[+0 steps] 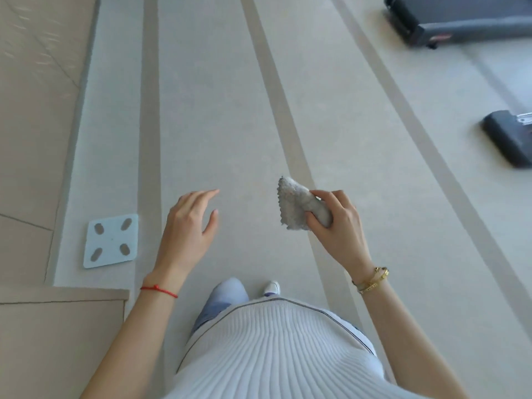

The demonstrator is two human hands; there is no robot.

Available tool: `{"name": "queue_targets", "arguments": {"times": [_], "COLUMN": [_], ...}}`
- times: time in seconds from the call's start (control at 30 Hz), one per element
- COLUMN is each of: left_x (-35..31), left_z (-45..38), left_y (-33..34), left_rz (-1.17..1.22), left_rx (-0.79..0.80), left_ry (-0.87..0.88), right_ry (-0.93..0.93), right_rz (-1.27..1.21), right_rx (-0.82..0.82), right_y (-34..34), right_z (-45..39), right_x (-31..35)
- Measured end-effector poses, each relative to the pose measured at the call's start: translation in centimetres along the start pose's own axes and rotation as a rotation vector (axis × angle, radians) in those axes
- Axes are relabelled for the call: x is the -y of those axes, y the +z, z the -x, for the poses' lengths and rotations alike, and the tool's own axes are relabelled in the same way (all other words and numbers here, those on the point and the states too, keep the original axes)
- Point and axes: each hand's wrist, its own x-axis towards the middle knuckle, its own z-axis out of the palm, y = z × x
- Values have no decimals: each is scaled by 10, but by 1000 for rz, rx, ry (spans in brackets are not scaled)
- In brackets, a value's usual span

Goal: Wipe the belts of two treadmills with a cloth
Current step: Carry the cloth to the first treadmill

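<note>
My right hand [338,226] grips a grey, nubbly cloth [293,204], which sticks out to the left of my fingers, above the floor. Beside it, my left hand [190,226] hovers with relaxed fingers and holds nothing. The end of a dark treadmill [466,20] lies on the floor at the top right. The black end of a second treadmill [509,139] shows at the right edge. Both are well away from my hands.
I stand on a pale carpeted floor with darker stripes [276,96] running away from me. A white square bathroom scale [111,241] lies on the floor to my left. A tan floor section [31,110] borders the left side.
</note>
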Motion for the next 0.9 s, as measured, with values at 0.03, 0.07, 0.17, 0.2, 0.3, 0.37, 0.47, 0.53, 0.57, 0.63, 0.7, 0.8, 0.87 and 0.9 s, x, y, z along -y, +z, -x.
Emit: {"name": "queue_targets", "arguments": {"times": [0.03,0.07,0.17,0.2,0.3,0.37,0.47,0.53,0.57,0.63,0.7,0.8,0.87,0.9], "left_x": [-9,-17,-41,-49,-73,-88,-113,-132,-142,-165,-189,-222,-243,-252], "left_z": [-12,-25,-64,-79,-126,-160,-218,-261,-283,-332,-380,-448,-487,-504], "left_y": [9,17,43,51,79,100,136,162,173,195,215,243,259,267], "left_rz": [4,5,-4,-7,-5,2,22,44,57,74,91,94,96,98], "left_rx": [15,29,82,102,151,184,225,243,248,251,251,248,268,279], "left_ry": [15,33,100,125,192,238,294,325,338,368,395,432,447,452], "right_ry": [21,45,123,148,216,255,312,350,364,387,398,399,408,413], "right_rz": [-1,-6,-18,-22,-18,-18,-18,-11,-4,11,15,25,30,35], "right_rx": [-26,-52,-126,-145,-200,-240,-296,-323,-336,-364,-390,-423,-435,-442], "right_y": [-8,-15,-34,-40,-56,-65,-80,-94,-102,-121,-144,-175,-192,-199], "right_z": [-6,-11,-27,-33,-54,-72,-106,-135,-152,-188,-227,-285,-319,-334], "right_x": [-11,-20,-49,-59,-88,-109,-143,-169,-181,-204,-224,-252,-269,-278]}}
